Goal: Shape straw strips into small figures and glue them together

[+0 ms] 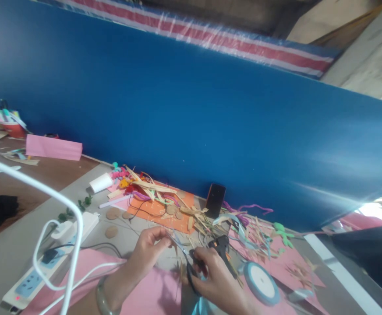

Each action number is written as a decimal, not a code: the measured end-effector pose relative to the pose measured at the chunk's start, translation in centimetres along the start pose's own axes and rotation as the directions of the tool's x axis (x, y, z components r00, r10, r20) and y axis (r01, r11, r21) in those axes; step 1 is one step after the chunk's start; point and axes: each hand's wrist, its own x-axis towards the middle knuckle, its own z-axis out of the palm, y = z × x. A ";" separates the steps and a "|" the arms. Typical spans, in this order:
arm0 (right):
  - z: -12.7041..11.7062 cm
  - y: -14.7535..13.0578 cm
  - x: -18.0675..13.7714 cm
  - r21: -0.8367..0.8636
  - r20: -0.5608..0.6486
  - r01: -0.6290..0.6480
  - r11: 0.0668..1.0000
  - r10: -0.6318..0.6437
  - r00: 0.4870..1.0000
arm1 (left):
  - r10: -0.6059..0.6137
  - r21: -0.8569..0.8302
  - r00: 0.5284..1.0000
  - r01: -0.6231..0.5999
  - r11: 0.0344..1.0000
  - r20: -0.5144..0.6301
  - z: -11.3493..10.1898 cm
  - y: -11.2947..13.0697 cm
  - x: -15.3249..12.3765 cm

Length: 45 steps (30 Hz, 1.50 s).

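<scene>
My right hand [217,280] grips black-handled scissors [186,256], blades pointing up and left toward my left hand. My left hand [148,251], a bangle on its wrist, pinches a thin straw-like strip [168,236] at the fingertips, right at the scissor tips. Both hands hover over pink paper [151,297] at the table's near edge. A black glue gun [222,247] lies just beyond my right hand, and a light blue ribbon spool [261,282] sits to its right.
A pile of straw strips, coloured pipe cleaners and an orange sheet [151,212] lies by the blue wall. A black phone [215,200] leans there. A white power strip [51,258] with cables, a white cup [100,182], brown discs [112,213] and a pink box [53,148] stand left.
</scene>
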 end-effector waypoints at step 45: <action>2.4 1.7 -0.5 0.091 -0.006 -0.011 0.996 0.012 1.000 | -0.049 -0.024 0.999 0.048 0.999 -0.024 0.4 -0.5 0.0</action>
